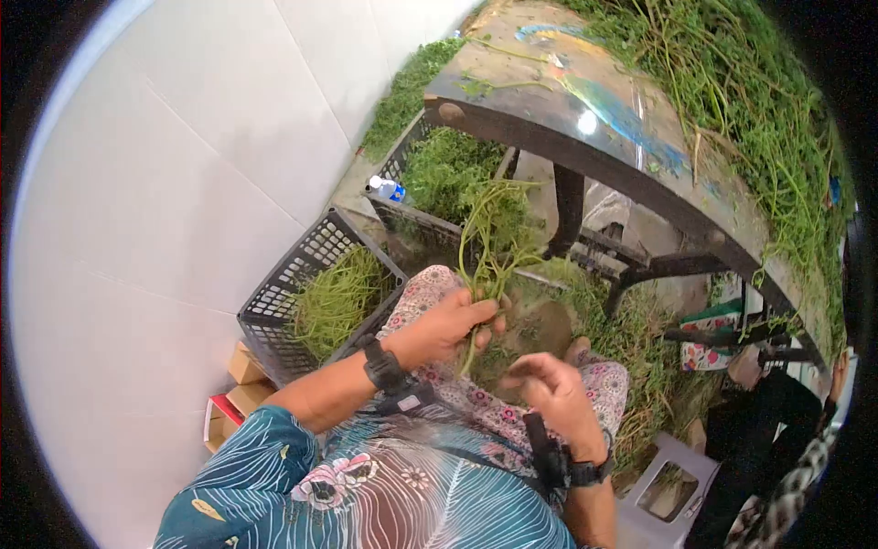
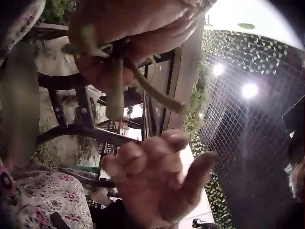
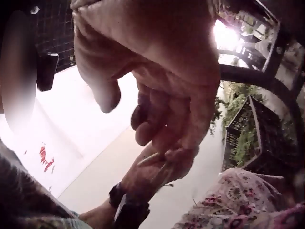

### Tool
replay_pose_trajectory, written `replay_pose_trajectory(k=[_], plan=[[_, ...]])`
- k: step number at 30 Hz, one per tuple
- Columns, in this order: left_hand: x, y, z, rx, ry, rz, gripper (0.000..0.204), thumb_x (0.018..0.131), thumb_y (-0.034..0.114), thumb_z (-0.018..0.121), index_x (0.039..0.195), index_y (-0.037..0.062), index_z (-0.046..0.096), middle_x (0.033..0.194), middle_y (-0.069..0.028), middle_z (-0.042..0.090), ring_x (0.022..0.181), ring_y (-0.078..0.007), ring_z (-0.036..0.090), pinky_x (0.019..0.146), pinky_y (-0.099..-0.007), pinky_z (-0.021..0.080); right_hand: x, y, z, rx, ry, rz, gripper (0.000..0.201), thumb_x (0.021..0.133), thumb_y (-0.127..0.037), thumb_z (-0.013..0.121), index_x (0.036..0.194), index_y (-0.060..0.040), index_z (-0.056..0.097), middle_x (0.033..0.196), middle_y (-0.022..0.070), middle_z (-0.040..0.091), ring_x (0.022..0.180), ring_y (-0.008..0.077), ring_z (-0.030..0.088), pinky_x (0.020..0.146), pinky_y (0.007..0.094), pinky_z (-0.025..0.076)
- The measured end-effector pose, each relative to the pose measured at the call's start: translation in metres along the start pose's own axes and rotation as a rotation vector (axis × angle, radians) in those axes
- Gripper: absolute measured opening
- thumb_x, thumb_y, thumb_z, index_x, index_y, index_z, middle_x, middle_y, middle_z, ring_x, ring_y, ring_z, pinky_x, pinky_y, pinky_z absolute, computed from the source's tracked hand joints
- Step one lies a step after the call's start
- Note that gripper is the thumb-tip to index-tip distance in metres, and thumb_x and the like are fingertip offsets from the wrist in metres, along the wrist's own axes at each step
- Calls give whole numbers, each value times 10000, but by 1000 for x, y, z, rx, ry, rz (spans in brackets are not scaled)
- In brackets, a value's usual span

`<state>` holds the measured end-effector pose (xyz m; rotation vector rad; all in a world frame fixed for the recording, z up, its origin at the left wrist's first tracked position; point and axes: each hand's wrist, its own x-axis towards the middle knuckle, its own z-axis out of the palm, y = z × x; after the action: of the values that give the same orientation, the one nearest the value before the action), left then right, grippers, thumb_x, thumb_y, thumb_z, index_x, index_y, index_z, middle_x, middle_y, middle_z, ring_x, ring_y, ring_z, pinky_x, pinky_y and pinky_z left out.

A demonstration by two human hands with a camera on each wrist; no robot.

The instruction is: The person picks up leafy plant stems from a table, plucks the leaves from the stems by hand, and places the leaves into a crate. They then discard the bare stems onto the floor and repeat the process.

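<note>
The left hand (image 1: 455,322) pinches a bunch of green stems (image 1: 492,240), which stand up out of its grip. Just beside it, the right hand (image 1: 551,387) holds nothing, fingers loosely curled. Beyond the grip a black crate (image 1: 285,291) holds more greens.

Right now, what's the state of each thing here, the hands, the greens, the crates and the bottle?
left hand: gripping a bunch of green stems
bunch of green stems: held upright above the lap
right hand: loosely curled, holding nothing
near crate: partly filled with trimmed greens
far crate: full of leafy greens
bottle: lying on its side, cap on
table: piled with greens
</note>
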<state>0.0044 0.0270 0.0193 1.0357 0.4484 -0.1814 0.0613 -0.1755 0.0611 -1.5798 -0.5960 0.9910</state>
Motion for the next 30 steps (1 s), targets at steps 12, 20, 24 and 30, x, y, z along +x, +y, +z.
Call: replay_pose_trajectory(k=[12, 20, 24, 30], plan=[[-3, -20, 34, 556, -191, 49, 201, 887, 114, 446, 1065, 31, 487, 828, -28, 575, 581, -78, 535, 533, -222, 453, 27, 64, -12, 331, 428, 166, 295, 844, -248, 524, 968, 12, 591, 793, 49, 604, 668, 112, 527, 613, 241, 421], [-8, -20, 34, 168, -209, -125, 254, 944, 256, 419, 1096, 60, 475, 886, -3, 557, 472, -61, 408, 407, -187, 329, 20, 44, -11, 416, 372, 66, 200, 889, -172, 479, 866, -6, 589, 745, 47, 609, 640, 99, 529, 602, 230, 414], [-7, -21, 29, 115, -162, -123, 278, 952, 279, 396, 1128, 78, 472, 853, 8, 561, 449, -40, 333, 385, -169, 254, 22, 47, -10, 362, 352, 62, 230, 858, -206, 525, 937, -4, 600, 757, 46, 616, 624, 95, 532, 586, 245, 446], [-9, -17, 37, 351, -124, -55, 315, 935, 215, 409, 1224, 90, 412, 806, 23, 575, 467, -28, 350, 400, -171, 277, 22, 44, -7, 250, 582, 32, 222, 821, -149, 580, 985, -1, 563, 750, 52, 636, 599, 98, 554, 550, 231, 451]])
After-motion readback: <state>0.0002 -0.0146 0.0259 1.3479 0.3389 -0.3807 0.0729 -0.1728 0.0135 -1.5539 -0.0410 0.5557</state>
